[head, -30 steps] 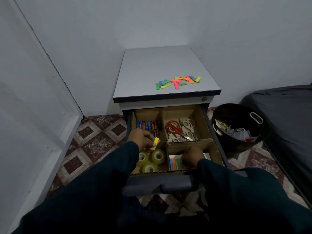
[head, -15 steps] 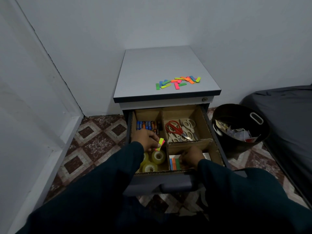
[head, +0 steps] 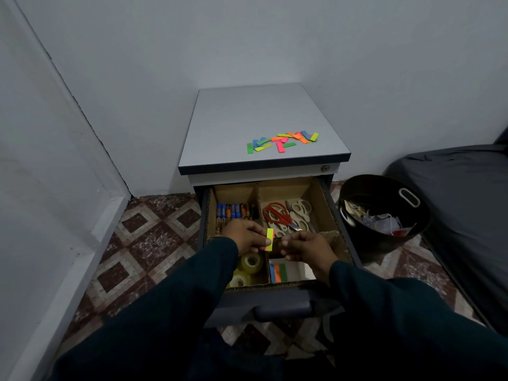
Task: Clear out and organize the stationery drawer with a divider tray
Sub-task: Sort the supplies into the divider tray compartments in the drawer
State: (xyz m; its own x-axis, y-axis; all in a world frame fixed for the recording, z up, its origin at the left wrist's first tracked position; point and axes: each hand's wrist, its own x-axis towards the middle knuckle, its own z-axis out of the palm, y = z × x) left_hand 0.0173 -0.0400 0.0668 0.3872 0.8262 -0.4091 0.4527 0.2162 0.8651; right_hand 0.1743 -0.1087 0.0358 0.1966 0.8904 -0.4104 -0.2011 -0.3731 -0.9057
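- Two hands meet at frame centre over the divider tray (head: 327, 207).
- Left hand (head: 244, 237) pinches yellow-pink sticky tabs (head: 269, 239); likely handing over.
- Right hand (head: 305, 247): fingers curled, empty, poised to receive.

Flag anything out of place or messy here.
Loose neon sticky tabs lie scattered on the grey cabinet top, unsorted, while others sit lined up in the cardboard divider tray. The left hand pinches a yellow sticky tab over the tray.
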